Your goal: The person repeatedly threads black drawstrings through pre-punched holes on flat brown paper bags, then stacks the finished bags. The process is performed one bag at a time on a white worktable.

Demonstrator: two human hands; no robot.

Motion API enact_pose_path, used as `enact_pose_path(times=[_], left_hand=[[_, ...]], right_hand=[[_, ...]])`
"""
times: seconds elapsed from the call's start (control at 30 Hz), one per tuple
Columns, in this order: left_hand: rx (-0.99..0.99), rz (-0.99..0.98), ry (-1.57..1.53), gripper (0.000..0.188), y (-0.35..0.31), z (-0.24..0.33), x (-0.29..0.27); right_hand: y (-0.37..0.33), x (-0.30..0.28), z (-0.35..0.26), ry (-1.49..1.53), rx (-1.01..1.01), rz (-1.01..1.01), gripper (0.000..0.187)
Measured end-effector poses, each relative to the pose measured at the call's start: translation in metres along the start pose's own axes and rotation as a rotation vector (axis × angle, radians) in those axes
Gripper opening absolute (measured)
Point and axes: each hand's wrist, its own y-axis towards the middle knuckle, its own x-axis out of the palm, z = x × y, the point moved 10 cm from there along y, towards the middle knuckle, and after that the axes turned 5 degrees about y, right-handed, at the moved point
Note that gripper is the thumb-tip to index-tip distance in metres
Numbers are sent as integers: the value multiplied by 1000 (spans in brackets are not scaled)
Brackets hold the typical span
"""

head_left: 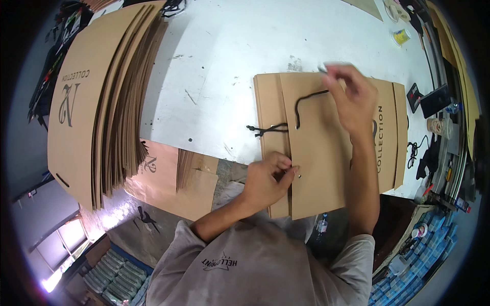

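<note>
Nearest to us, at the near left below the table's edge, lies a low pile of flat brown paper bags [199,191]. Just right of it, the left hand [268,178] is bent over the left edge of a flat, matte brown paper bag with dark printing [324,153], which lies on the near right of a scuffed white tabletop [214,76]. Its thumb and forefinger are almost together there, but we cannot tell whether they pinch the paper. Just beside them we see a small round punched hole [299,176] with no cord coming out of it. Farther along the same edge, a thin black braided cord [296,108] rises from the second hole and runs right, to where the right hand [354,97], blurred and well apart from the left, has its fingers closed on it. Two knotted black cord ends [270,129] stick out leftward from under the upper panel. We judge the upper panel about half corded: the far hole is done, the near one is left. To the left stands a tall fanned stack of brown paper bags [87,102]; at the far right sits a small yellow-and-white cup [400,36].
</note>
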Motion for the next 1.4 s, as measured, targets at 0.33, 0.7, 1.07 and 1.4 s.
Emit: enact_pose_path(times=[0.33, 0.7, 1.07, 1.4], left_hand=[[-62, -306, -351, 42, 38, 7, -7], [-85, -346, -198, 56, 27, 7, 1], [-97, -229, -279, 51, 24, -5, -4], [33, 63, -76, 32, 11, -3, -101]], right_hand=[[-150, 15, -31, -218, 30, -258, 19], [-159, 29, -28, -269, -116, -191, 22], [-161, 21, -25, -316, -160, -74, 31], [-156, 21, -32, -86, -52, -40, 31]])
